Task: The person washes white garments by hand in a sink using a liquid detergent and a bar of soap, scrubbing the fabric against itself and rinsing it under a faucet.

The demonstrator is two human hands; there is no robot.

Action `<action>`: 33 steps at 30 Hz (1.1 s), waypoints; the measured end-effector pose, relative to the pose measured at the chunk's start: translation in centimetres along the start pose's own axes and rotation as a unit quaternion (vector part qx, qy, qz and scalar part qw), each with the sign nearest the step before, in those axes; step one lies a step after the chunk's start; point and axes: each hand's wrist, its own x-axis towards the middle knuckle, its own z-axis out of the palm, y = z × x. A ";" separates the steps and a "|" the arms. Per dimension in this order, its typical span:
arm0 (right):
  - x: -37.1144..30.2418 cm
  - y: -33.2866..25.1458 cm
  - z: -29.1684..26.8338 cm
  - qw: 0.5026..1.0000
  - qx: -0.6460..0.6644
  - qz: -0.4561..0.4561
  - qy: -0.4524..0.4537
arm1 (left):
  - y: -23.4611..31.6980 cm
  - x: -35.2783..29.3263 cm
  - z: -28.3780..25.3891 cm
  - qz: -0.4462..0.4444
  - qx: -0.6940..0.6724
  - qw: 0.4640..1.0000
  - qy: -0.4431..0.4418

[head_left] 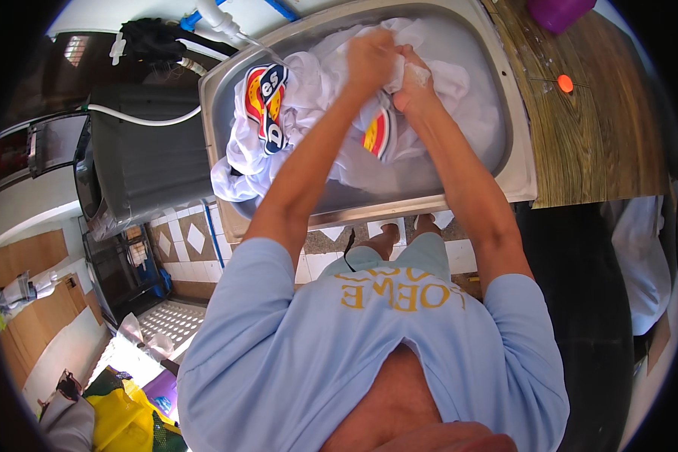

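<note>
A wet white garment [309, 83] lies bunched in a metal sink [520, 151], partly in cloudy water. On its left part is a large red, yellow and navy print [266, 109]; a second piece of red and yellow print [379, 134] shows below my hands. My right hand [413, 84] is closed on a fold of the white cloth, with suds over its back and wrist. Right beside it, my left hand [372, 62] is over the same cloth, its fingers smeared by motion. Whatever lies beneath the left palm is hidden.
A wood-patterned counter [587, 143] adjoins the sink on the right, with an orange round object [565, 83] and a purple container [561, 11] on it. Left of the sink stands a dark grey appliance [147, 151] with a white hose [139, 119]. A white pipe [218, 19] hangs above the sink.
</note>
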 end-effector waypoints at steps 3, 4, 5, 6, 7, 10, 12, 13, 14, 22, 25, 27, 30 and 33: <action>0.7 -1.4 1.1 0.996 -0.085 -0.019 0.017 | -1.1 1.5 -2.1 -0.210 0.017 0.968 -0.133; -0.3 -2.1 1.1 0.993 -0.111 -0.031 -0.002 | -1.1 0.9 -3.7 -0.312 -0.076 0.930 -0.180; -0.9 -3.1 1.5 0.988 -0.142 -0.051 -0.030 | -1.2 1.4 -5.4 -0.397 -0.170 0.876 -0.215; -1.5 -3.5 1.9 0.990 -0.131 0.017 -0.056 | -1.1 1.7 -6.6 -0.474 -0.261 0.805 -0.244; -1.5 -3.9 1.9 0.986 -0.125 0.011 -0.106 | -0.5 1.8 -7.2 -0.476 -0.294 0.784 -0.270; -1.4 -4.7 1.5 0.963 -0.145 -0.021 -0.228 | 1.8 1.8 -9.2 -0.483 -0.386 0.723 -0.309; -1.5 -5.1 1.7 0.955 -0.177 -0.016 -0.235 | 2.1 0.9 -9.6 -0.468 -0.393 0.747 -0.263; -1.8 -5.2 2.0 0.952 -0.195 -0.015 -0.235 | 2.0 0.4 -9.7 -0.462 -0.398 0.755 -0.242; -1.9 -5.4 2.3 0.946 -0.220 -0.006 -0.237 | 1.9 0.0 -9.8 -0.464 -0.425 0.743 -0.227; -2.7 -5.8 2.8 0.898 -0.372 -0.030 -0.235 | 3.2 -2.3 -10.0 -0.474 -0.515 0.705 -0.115; -2.7 -5.3 2.7 0.847 -0.442 -0.153 -0.253 | 3.5 -2.6 -10.0 -0.483 -0.526 0.694 -0.091; -3.3 -5.5 3.0 0.788 -0.519 -0.209 -0.257 | 3.4 -2.8 -10.1 -0.479 -0.539 0.689 -0.076; -3.7 -5.1 3.3 0.758 -0.550 -0.239 -0.255 | 3.1 -3.3 -10.1 -0.480 -0.556 0.675 -0.068; -4.0 -4.9 3.5 0.752 -0.564 -0.229 -0.253 | 2.5 -3.7 -10.0 -0.488 -0.552 0.673 -0.064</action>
